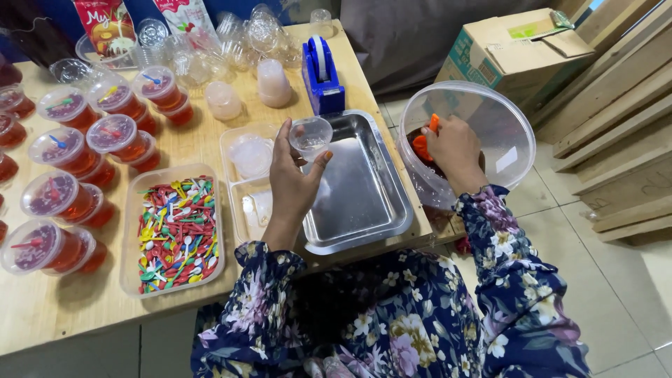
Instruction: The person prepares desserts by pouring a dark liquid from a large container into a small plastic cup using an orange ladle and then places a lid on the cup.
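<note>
Clear plastic cup (311, 135) sits pinched in my left hand (292, 183) over the steel tray (360, 203) on the tabletop (42, 308); my right hand (455, 148) grips an orange scoop (424, 142) inside the big tub (465, 140).

Left hand (292, 183) gripping clear cup (310, 135), right hand (455, 145) holding orange scoop (424, 142) in tub (490, 119)

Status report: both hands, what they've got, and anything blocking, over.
Left hand holds a small clear cup over the metal tray. Right hand grips an orange scoop inside the big clear tub. Nothing between cup and tub.
</note>
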